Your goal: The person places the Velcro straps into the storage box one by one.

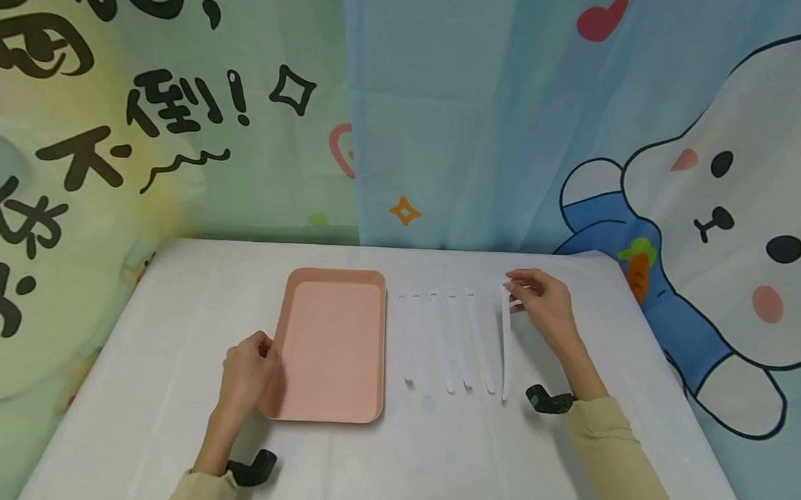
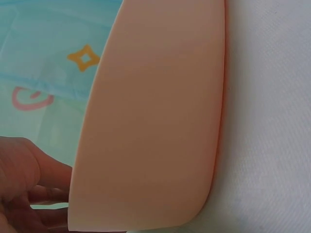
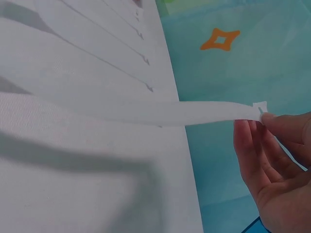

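Observation:
My left hand (image 1: 249,370) is at the left rim of a shallow pink tray (image 1: 334,343), gripping its edge. In the left wrist view the tray's outer wall (image 2: 150,116) fills the middle, and the fingers (image 2: 53,172) pass behind its edge, so their tips are hidden. At the right, my right hand (image 1: 539,303) pinches the far end of a thin white paper strip (image 1: 506,349) between thumb and fingers. In the right wrist view this strip (image 3: 204,112) is raised and bends back over the table, with a small notched tab at the pinched end.
Several more white strips (image 1: 450,347) lie side by side between the tray and the right hand. They rest on a white-covered table (image 1: 433,464). A printed curtain (image 1: 445,119) hangs behind the table's far edge. Black wrist cameras (image 1: 252,468) sit on both wrists.

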Demonstrator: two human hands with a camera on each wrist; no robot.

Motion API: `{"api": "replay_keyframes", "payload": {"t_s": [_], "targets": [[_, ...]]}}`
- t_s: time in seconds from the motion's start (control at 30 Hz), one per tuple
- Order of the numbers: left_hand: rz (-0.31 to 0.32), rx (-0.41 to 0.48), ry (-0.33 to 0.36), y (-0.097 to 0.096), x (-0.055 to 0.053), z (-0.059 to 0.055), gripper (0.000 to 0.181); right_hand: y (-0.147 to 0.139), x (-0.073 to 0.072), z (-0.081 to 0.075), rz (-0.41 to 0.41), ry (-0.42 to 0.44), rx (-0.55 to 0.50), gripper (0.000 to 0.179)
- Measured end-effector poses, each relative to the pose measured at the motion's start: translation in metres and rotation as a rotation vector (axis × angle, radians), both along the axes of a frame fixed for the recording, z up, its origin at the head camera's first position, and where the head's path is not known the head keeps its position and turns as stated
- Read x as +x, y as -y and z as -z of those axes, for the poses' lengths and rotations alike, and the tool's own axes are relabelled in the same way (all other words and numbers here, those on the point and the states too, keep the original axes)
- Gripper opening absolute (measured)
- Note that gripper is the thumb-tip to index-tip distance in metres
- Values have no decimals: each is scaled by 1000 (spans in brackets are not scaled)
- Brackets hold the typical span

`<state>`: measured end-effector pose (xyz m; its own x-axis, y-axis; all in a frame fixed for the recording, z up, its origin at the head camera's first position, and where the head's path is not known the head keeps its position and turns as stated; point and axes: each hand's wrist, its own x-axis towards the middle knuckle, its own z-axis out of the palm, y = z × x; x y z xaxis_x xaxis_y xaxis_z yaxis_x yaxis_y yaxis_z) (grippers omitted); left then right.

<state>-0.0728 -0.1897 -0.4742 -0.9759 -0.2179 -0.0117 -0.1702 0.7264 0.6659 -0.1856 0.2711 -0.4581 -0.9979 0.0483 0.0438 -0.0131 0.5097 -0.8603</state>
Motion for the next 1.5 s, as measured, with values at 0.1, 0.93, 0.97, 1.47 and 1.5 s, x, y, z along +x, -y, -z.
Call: {"api": "replay_keyframes", "payload": {"t_s": [0.1, 0.93, 0.97, 1.47, 1.5], "targets": [[-2, 6, 1, -1, 2, 2, 7, 1, 4, -2, -7, 19, -38, 34], [6, 6, -20, 2, -2, 4, 6, 43, 5, -9, -117, 94, -218, 40], [5, 6, -23, 2, -2, 4, 6, 45, 5, -9, -118, 95, -225, 39], [1, 13, -16, 2, -3, 5, 5, 73, 0, -13, -182, 103, -301, 36], [0, 12, -14, 2, -3, 5, 5, 75, 0, -13, -181, 105, -304, 34]]}}
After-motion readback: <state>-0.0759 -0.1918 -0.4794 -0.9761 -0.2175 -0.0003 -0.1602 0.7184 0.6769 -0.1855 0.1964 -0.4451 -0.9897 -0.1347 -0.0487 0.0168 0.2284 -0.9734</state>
